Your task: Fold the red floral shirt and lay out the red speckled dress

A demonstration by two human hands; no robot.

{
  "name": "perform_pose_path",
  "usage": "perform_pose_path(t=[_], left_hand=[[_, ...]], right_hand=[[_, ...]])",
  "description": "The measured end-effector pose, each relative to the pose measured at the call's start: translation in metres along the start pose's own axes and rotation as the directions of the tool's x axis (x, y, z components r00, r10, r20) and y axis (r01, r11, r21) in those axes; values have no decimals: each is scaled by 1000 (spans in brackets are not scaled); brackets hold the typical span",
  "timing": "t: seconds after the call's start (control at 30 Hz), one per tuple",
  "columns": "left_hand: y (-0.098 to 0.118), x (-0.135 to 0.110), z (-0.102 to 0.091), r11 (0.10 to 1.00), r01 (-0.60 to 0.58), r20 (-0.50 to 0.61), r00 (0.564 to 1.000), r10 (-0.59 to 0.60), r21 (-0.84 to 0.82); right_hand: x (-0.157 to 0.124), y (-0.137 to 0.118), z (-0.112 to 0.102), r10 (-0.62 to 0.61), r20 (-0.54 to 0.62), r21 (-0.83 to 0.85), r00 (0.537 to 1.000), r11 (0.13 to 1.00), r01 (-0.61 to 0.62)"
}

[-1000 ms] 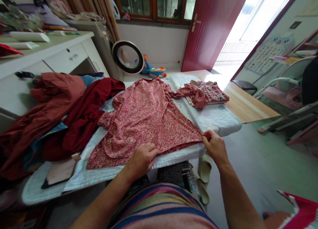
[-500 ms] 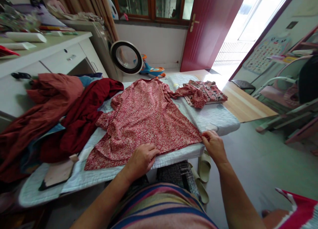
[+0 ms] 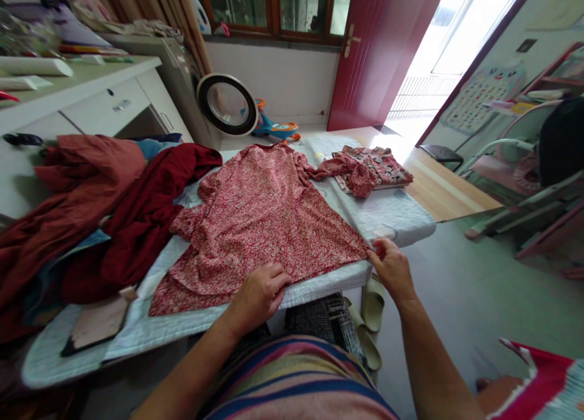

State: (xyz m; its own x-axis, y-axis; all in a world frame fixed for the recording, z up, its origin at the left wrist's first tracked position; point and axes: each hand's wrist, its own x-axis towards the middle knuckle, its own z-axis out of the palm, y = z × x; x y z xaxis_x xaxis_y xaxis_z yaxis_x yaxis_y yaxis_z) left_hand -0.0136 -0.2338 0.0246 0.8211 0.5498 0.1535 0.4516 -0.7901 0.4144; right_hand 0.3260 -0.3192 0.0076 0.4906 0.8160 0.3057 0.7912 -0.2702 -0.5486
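Observation:
A red floral dress [image 3: 264,219] lies spread flat on a pale quilted table cover [image 3: 392,216]. My left hand [image 3: 260,292] rests on the dress's hem near the table's front edge, fingers curled down onto the cloth. My right hand [image 3: 391,267] pinches the hem's right corner at the table edge. One sleeve of the dress reaches toward a folded patterned garment [image 3: 378,168] at the far right of the table.
A heap of dark red and rust clothes [image 3: 91,207] covers the table's left side. A flat pinkish board [image 3: 98,320] lies near the front left. Behind stand a white cabinet [image 3: 91,98], a washing machine [image 3: 225,104], a red door [image 3: 378,49]. Sandals [image 3: 371,313] lie on the floor.
The view has drifted slightly; both hands stay on the hem. My right hand has pulled the hem corner flatter against the table edge.

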Motion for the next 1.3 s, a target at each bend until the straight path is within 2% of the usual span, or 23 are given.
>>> perform_pose_path(t=[0.1, 0.2, 0.27, 0.3, 0.37, 0.43, 0.5, 0.6, 0.8, 0.97, 1.07, 1.3], left_hand=[[-2, 1, 0, 999, 4, 0, 1000, -4, -32], [-3, 2, -1, 996, 16, 10, 1000, -15, -86], [-4, 4, -4, 991, 33, 16, 999, -32, -128], [-4, 4, -5, 988, 43, 16, 999, -41, -148], [-4, 6, -7, 981, 62, 18, 998, -60, -184], [-4, 7, -9, 975, 80, 22, 997, -77, -209], [-5, 7, -10, 969, 95, 26, 995, -92, -229], [-6, 7, -10, 962, 110, 28, 994, -106, -249], [-6, 6, -9, 955, 113, 14, 993, -114, -274], [-6, 5, -8, 952, 115, 6, 993, -118, -283], [-6, 4, -7, 952, 121, 0, 992, -126, -282], [-5, 4, -8, 955, 114, 16, 993, -114, -274]], right_hand=[[0, -6, -2, -25, -22, -53, 999, 998, 24], [-1, -28, 0, -76, -61, -23, 995, 997, 75], [-3, -48, 4, -185, 42, 103, 982, 978, 180], [-4, -59, 8, -261, 135, 181, 956, 955, 235], [-6, -76, 17, -390, 284, 289, 876, 906, 310], [-7, -86, 26, -469, 368, 319, 803, 875, 364], [-7, -89, 34, -497, 403, 310, 769, 864, 397], [-6, -84, 39, -498, 416, 301, 761, 865, 401], [-6, -81, 35, -526, 411, 292, 745, 850, 439], [-7, -80, 38, -537, 394, 233, 746, 843, 484], [-6, -79, 38, -539, 383, 256, 751, 843, 474], [-7, -79, 25, -539, 454, 313, 709, 842, 440]])
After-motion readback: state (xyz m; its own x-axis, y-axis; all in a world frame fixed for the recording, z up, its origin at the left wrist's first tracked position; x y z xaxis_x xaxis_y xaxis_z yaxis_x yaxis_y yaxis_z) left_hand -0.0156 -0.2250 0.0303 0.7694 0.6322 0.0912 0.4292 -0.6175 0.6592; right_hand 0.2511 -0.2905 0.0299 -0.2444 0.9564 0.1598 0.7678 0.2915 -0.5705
